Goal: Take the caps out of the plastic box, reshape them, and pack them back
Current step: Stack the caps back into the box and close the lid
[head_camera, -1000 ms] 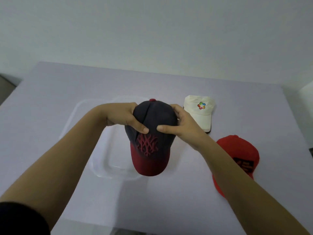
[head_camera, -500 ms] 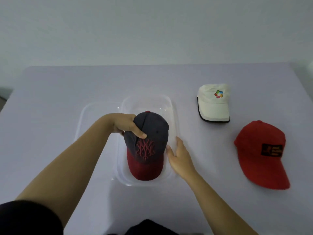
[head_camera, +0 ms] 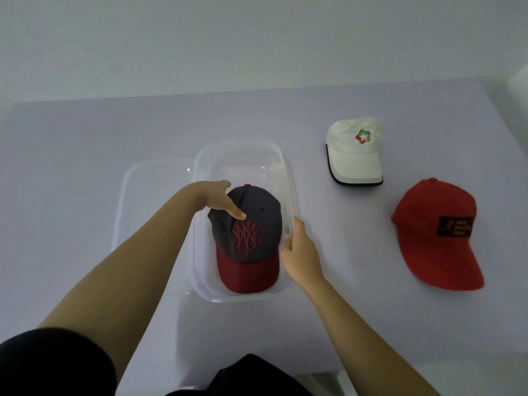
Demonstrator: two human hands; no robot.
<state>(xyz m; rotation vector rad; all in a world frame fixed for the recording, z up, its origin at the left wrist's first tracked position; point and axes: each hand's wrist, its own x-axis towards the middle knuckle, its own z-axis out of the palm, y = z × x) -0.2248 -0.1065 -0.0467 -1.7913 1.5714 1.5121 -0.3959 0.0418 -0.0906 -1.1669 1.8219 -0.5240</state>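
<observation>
Gripping with our left hand (head_camera: pixel 217 200) the crown of the dark cap (head_camera: pixel 257 235), we hold it inside the plastic box (head_camera: pixel 243 145) at frame centre; best to seat the brim flat without crushing the crown. Our right hand (head_camera: pixel 300 252) clasps the box's right rim. Further right, the white cap (head_camera: pixel 355 155) and red cap (head_camera: pixel 428 238) lie on the counter (head_camera: pixel 85 138).
</observation>
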